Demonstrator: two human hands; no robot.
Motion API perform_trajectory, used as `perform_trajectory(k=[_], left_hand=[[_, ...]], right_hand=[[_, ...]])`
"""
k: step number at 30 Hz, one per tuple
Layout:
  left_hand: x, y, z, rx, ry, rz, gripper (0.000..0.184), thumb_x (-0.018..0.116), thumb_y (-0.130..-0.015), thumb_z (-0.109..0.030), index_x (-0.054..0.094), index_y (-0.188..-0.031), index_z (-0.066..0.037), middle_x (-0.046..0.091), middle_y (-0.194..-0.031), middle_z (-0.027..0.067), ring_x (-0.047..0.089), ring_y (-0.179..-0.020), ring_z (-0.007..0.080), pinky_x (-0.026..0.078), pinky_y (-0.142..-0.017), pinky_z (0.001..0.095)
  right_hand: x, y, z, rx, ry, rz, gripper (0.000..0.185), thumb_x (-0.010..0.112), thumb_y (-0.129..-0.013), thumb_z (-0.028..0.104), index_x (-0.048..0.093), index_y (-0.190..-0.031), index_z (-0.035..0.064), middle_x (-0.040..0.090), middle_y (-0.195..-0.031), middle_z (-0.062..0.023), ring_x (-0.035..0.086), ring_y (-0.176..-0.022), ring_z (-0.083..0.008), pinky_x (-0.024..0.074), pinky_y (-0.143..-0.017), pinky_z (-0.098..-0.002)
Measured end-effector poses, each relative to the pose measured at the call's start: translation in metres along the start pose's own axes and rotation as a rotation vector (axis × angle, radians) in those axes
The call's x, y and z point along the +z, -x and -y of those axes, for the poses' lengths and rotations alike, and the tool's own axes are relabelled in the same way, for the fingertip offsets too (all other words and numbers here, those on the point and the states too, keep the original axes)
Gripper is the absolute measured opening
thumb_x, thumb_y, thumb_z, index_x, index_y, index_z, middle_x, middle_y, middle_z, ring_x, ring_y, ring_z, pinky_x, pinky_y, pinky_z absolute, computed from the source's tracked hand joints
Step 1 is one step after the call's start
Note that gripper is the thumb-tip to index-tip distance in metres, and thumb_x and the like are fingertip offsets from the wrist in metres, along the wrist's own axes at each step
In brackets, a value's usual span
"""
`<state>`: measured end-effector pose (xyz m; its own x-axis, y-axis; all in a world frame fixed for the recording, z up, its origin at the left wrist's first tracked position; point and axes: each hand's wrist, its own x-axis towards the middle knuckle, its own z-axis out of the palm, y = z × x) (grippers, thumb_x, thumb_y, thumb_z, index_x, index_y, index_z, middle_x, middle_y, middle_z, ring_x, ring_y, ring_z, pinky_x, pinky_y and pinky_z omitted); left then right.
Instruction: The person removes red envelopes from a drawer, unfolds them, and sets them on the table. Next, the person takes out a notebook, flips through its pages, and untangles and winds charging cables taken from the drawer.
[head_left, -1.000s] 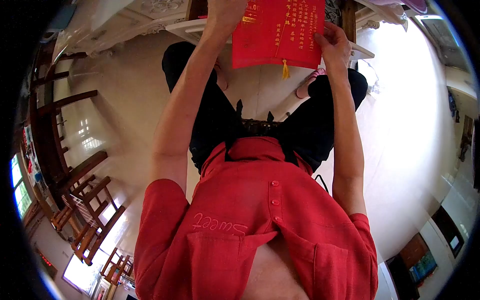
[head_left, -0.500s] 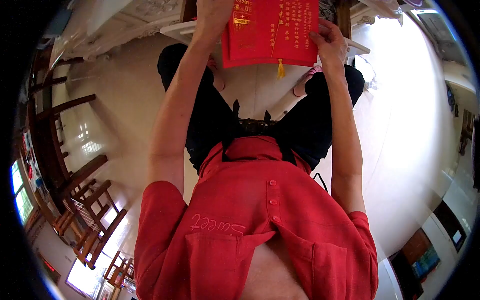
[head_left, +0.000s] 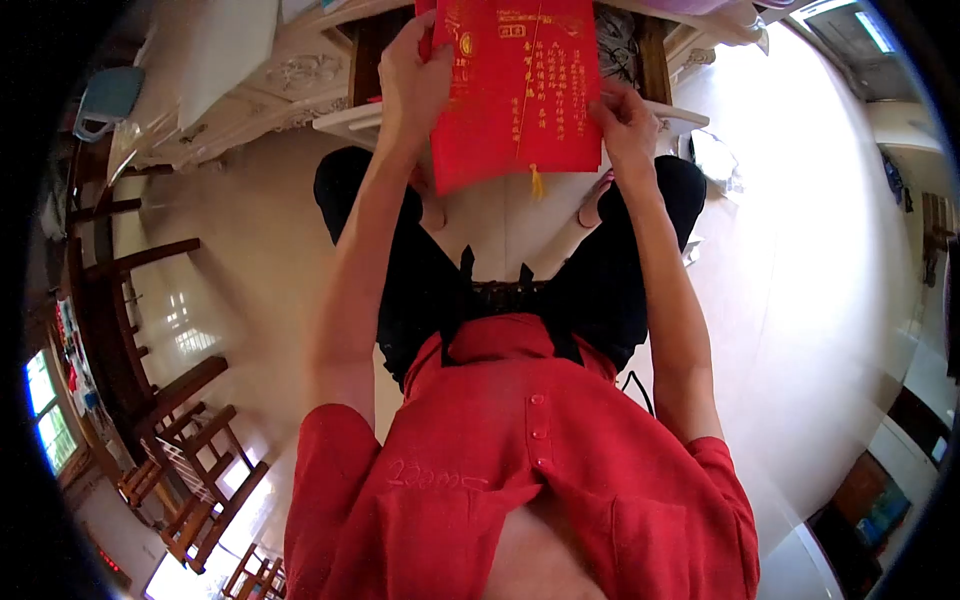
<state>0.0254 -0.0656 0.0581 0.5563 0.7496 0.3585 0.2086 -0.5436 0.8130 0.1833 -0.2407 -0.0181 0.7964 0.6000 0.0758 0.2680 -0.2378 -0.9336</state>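
A red invitation card (head_left: pixel 515 110) with gold Chinese writing is held up over my knees. A yellow tassel (head_left: pixel 537 182) hangs from a cord at its lower edge. My left hand (head_left: pixel 412 85) grips the card's left side, fingers bent at the margin. On the right edge, my right hand (head_left: pixel 627 125) pinches the card between thumb and fingers. The lower left part looks like another red layer beneath or behind the front sheet; how many layers there are I cannot tell.
Behind the card, a drawer (head_left: pixel 660 117) of a carved white desk (head_left: pixel 300 75) stands pulled out, with something in clear plastic (head_left: pixel 617 45) inside. A grey-blue mug (head_left: pixel 110 100) is at upper left. Wooden chairs (head_left: pixel 190 470) stand on the left over a pale tiled floor (head_left: pixel 270 260).
The card and both hands appear lower in view, showing more of the card and the desk. My left hand's fingers now show at the card's left side.
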Motion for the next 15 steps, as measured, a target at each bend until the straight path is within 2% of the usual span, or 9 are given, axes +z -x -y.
perform_trajectory(k=[2, 3, 6, 8, 11, 15], left_hand=[[0.002, 0.001, -0.006, -0.112, 0.116, -0.02, 0.037, 0.052, -0.078, -0.008, 0.049, -0.113, 0.002, 0.061, -0.094, 0.0177, 0.06, -0.081, 0.02, 0.047, -0.066, 0.0319], [0.002, 0.001, -0.006, -0.1, 0.116, -0.021, 0.037, 0.052, -0.078, -0.008, 0.049, -0.113, 0.002, 0.061, -0.094, 0.0177, 0.06, -0.081, 0.02, 0.047, -0.066, 0.0319], [0.0, -0.001, -0.009, -0.046, 0.104, -0.028, 0.032, 0.053, -0.077, -0.009, 0.053, -0.107, 0.002, 0.061, -0.089, 0.0162, 0.059, -0.076, 0.0178, 0.046, -0.063, 0.0302], [-0.003, 0.0, -0.017, -0.177, 0.088, 0.005, 0.025, 0.055, -0.077, -0.012, 0.055, -0.098, 0.003, 0.061, -0.083, 0.0143, 0.058, -0.07, 0.0157, 0.045, -0.06, 0.029], [-0.002, 0.0, -0.018, -0.183, 0.115, 0.01, 0.022, 0.056, -0.078, -0.014, 0.056, -0.091, 0.004, 0.061, -0.079, 0.0128, 0.056, -0.066, 0.0141, 0.044, -0.057, 0.0279], [-0.002, -0.002, -0.015, -0.203, 0.097, 0.019, 0.022, 0.057, -0.078, -0.015, 0.056, -0.091, 0.003, 0.061, -0.078, 0.0119, 0.055, -0.067, 0.0139, 0.043, -0.059, 0.0274]], right_hand=[[0.001, -0.002, -0.003, 0.01, 0.035, -0.018, 0.024, 0.057, -0.075, 0.001, 0.056, -0.1, -0.001, 0.06, -0.081, -0.0051, 0.055, -0.072, -0.01, 0.0438, -0.067, -0.0207], [0.001, 0.001, 0.001, 0.019, -0.018, -0.022, 0.024, 0.057, -0.075, 0.001, 0.056, -0.1, -0.001, 0.06, -0.081, -0.0051, 0.055, -0.073, -0.01, 0.0439, -0.067, -0.0208], [0.002, 0.005, 0.009, 0.044, -0.099, -0.009, 0.025, 0.057, -0.075, 0.0, 0.055, -0.1, -0.0009, 0.06, -0.084, -0.0053, 0.055, -0.074, -0.0102, 0.0439, -0.067, -0.0213], [0.003, 0.005, 0.009, 0.01, -0.081, -0.006, 0.025, 0.057, -0.076, -0.001, 0.054, -0.1, -0.001, 0.059, -0.086, -0.0056, 0.055, -0.076, -0.0108, 0.0441, -0.068, -0.0214], [0.001, 0.009, 0.018, -0.01, -0.085, -0.02, 0.024, 0.056, -0.076, -0.002, 0.054, -0.1, -0.0009, 0.059, -0.086, -0.0058, 0.055, -0.076, -0.0107, 0.0442, -0.069, -0.021], [0.004, 0.011, 0.015, 0.029, -0.264, -0.014, 0.024, 0.055, -0.077, -0.003, 0.054, -0.101, -0.0002, 0.059, -0.083, -0.0049, 0.055, -0.074, -0.0098, 0.0441, -0.068, -0.0204]])
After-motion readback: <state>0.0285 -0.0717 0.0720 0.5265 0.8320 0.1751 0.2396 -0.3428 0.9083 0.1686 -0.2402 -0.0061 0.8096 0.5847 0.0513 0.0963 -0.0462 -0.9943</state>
